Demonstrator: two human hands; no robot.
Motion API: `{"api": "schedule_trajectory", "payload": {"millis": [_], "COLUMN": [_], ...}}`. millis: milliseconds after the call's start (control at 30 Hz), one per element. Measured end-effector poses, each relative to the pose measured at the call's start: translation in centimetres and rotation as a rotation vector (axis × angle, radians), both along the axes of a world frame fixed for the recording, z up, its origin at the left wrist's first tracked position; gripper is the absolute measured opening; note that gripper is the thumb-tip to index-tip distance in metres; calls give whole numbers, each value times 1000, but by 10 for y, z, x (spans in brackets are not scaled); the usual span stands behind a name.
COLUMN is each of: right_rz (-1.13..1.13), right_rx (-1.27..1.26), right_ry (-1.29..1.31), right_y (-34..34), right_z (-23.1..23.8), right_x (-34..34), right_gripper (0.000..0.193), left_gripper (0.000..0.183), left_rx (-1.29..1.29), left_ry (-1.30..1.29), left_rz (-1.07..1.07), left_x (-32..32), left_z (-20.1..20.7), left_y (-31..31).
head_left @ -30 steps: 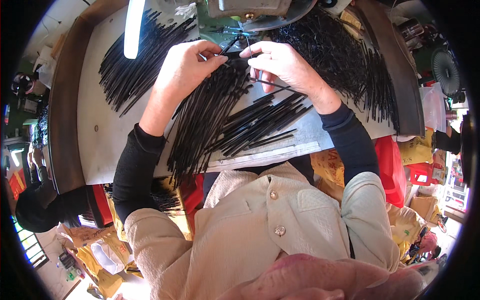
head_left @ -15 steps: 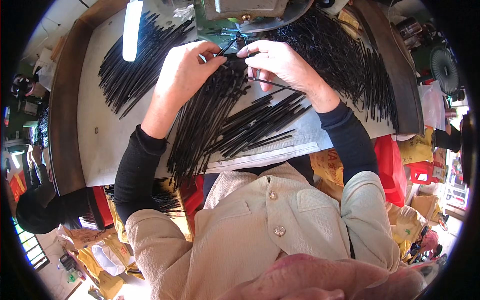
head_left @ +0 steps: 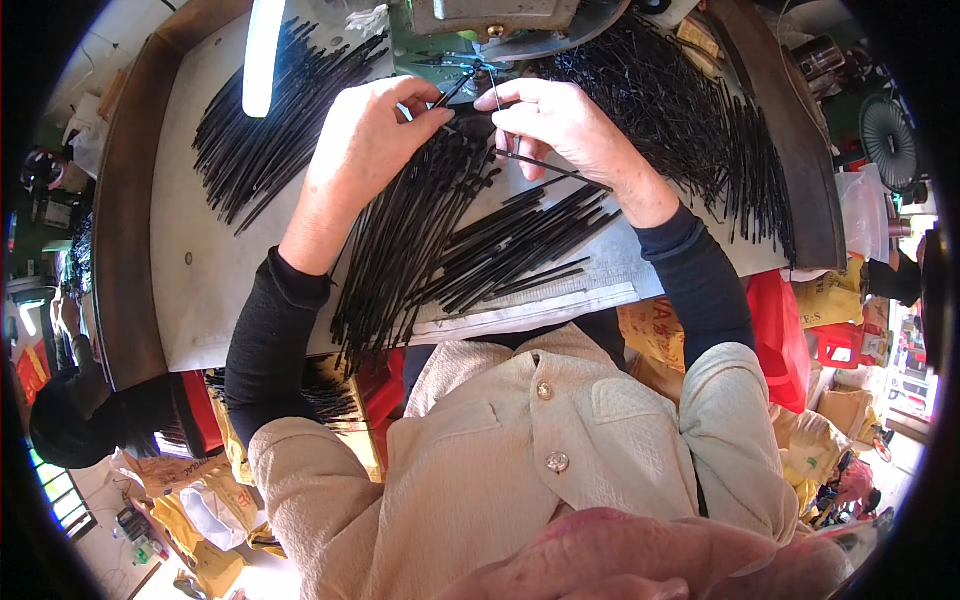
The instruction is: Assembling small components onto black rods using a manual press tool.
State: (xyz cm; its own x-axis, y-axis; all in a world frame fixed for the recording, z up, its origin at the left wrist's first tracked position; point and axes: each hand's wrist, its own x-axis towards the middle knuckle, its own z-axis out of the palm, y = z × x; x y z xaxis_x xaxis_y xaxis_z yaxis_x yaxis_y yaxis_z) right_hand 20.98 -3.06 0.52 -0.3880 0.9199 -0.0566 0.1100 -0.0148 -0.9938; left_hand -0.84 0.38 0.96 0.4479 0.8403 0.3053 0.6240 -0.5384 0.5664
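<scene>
At the foot of a machine that looks like a sewing machine, both of my hands are close together. My left hand is closed, with thumb and finger pinching the end of a thin black strip that points toward the machine's needle area. Just right of it, my right hand is closed too. Another black strip passes through its lower fingers and slants down toward the wrist. A fine thread or wire runs by its fingertips; whether they grip it is unclear. Below my hands lies a bundle of black strips.
More black strips lie at the left of the pale tabletop, and a tangled heap at the right. A bright lamp hangs at upper left. Raised dark boards edge the table. A red bag is by the right side.
Very little differs. The view has shifted slightly, and the strip in my left hand sits at nearly the same spot by the machine. My right hand keeps its hold.
</scene>
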Motion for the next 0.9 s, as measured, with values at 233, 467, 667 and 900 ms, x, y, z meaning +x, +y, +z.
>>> {"api": "schedule_trajectory", "payload": {"millis": [233,467,667,900], "right_rz": [8,16,4,282], "right_rx": [-17,-124,-123,-213], "right_ry": [5,125,127,-28], "right_y": [1,3,1,-11], "right_z": [-2,-3,-2,8], "right_x": [1,2,-1,-10], "right_gripper": [30,30,30,31], "left_gripper": [26,30,30,27], "left_rx": [102,-569,-705,-574], "left_ry": [36,-281,-381,-321], "left_rz": [-16,-137,-166,-204], "left_x": [0,-5,-5,7], "left_z": [-2,2,0,2], "left_y": [-1,9,6,-6]}}
